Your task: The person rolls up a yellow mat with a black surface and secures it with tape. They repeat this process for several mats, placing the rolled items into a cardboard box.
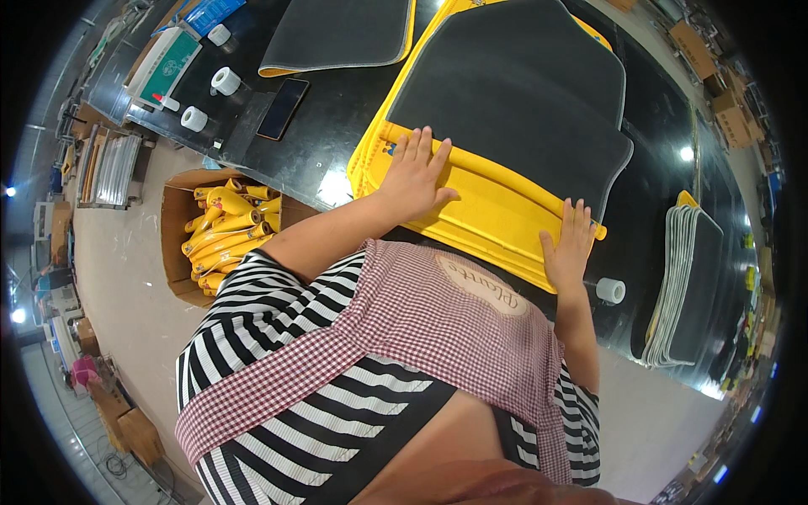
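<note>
A mat with a dark grey backing (513,93) lies face down on top of several yellow mats (471,202). Its near edge is turned over into a thin yellow roll (505,172) that runs across the stack. My left hand (412,175) rests on the roll's left end, fingers stretched out and slightly spread, thumb apart. On the right end lies my right hand (570,244), its fingers also extended over the roll and its thumb on the yellow surface. Both palms face down, and neither hand is wrapped round anything.
A cardboard box (178,273) of rolled yellow mats (229,231) stands left of the black table (324,139). A phone (283,109), white tape rolls (225,81) and a green-and-white box (164,66) lie far left. Folded grey mats (673,286) and another tape roll (610,290) are at right.
</note>
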`<state>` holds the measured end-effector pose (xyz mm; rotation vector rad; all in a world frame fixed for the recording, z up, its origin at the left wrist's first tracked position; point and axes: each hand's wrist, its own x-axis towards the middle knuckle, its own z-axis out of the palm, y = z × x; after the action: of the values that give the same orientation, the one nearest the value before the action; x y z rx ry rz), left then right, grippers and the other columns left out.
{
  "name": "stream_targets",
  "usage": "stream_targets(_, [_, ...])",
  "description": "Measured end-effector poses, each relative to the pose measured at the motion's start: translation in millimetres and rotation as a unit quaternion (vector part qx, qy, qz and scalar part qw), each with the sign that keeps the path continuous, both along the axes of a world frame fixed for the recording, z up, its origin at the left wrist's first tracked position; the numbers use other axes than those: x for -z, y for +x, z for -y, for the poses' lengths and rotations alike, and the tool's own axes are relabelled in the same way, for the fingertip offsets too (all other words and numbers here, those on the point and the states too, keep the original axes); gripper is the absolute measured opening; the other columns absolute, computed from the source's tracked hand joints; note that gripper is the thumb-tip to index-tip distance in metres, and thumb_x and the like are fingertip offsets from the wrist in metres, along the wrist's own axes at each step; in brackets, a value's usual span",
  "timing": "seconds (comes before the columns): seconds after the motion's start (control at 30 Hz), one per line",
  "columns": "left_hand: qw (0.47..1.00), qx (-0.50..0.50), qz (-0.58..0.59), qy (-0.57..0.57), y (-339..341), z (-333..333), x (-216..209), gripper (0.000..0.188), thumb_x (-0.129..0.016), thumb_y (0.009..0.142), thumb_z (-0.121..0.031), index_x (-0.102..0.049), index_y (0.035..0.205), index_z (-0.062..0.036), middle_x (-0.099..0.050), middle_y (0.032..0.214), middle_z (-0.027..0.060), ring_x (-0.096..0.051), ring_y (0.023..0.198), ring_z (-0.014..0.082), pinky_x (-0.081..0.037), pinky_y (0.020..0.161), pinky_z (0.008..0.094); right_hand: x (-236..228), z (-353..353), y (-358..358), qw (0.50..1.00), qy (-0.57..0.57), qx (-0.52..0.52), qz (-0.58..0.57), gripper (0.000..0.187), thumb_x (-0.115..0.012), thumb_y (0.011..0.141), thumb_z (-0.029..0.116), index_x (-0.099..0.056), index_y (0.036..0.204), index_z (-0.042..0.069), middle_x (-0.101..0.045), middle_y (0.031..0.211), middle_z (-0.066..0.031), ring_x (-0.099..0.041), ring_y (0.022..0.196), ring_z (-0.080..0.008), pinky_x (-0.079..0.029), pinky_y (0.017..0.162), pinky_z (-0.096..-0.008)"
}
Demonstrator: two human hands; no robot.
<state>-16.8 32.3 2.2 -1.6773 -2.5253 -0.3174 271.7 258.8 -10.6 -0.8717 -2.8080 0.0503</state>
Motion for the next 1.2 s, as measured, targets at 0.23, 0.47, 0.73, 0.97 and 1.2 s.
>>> stream_targets(0.23, [0.991,-0.087,0.082,-0.056,-68,-123,-23,0.091,-0.055,0.099,-0.067,-0.03,0.166,-0.0108,-0.021,0.172,0.0259,-0.016,0.16,0.0453,-0.012,0.129,0.0599,3,-106,-78,0.994,0.072,0.015,-0.086,0.06,-0.067,0.1,0.038,-0.052,0.153,0.014,-0.045,0.159,-0.0207,-0.035,0.152,-0.0411,-0.026,0.125,-0.0513])
stream_targets(0.47, [0.993,-0.061,0.096,0.024,-92,-160,-32,0.054,-0.068,0.097,-0.052,-0.061,0.134,-0.0122,-0.052,0.144,0.0195,-0.047,0.137,0.0388,-0.038,0.114,0.0517,-1,-112,-93,0.979,-0.029,-0.024,-0.199,0.024,-0.081,0.088,0.021,-0.066,0.096,0.004,-0.063,0.101,-0.0134,-0.059,0.103,-0.0363,-0.049,0.09,-0.0448])
stream_targets(0.73, [0.981,0.121,-0.004,0.149,-92,-128,14,0.028,-0.071,0.096,-0.037,-0.064,0.105,-0.0117,-0.067,0.109,0.0098,-0.062,0.113,0.0318,-0.046,0.1,0.0479,-10,-111,-80,0.989,-0.042,-0.012,-0.138,0.024,-0.068,0.096,0.024,-0.073,0.111,0.006,-0.069,0.114,-0.0124,-0.061,0.115,-0.035,-0.048,0.099,-0.0459])
stream_targets(0.97, [0.997,0.082,-0.006,0.017,-98,-129,-13,0.034,-0.072,0.095,-0.038,-0.064,0.113,-0.0107,-0.059,0.111,0.0107,-0.057,0.111,0.0337,-0.044,0.098,0.0462,-26,-103,-96,0.997,-0.069,0.024,-0.015,0.027,-0.057,0.104,0.025,-0.075,0.113,0.007,-0.071,0.115,-0.0121,-0.064,0.114,-0.0333,-0.049,0.1,-0.0465])
stream_targets(1.2, [0.99,0.136,-0.01,0.017,-32,-5,-11,0.034,-0.081,0.081,-0.032,-0.066,0.102,-0.0106,-0.057,0.104,0.0124,-0.059,0.1,0.0327,-0.047,0.087,0.0461,-11,7,-5,0.996,-0.046,-0.048,-0.052,0.024,-0.067,0.097,0.025,-0.073,0.111,0.006,-0.068,0.106,-0.013,-0.062,0.105,-0.0346,-0.048,0.095,-0.047])
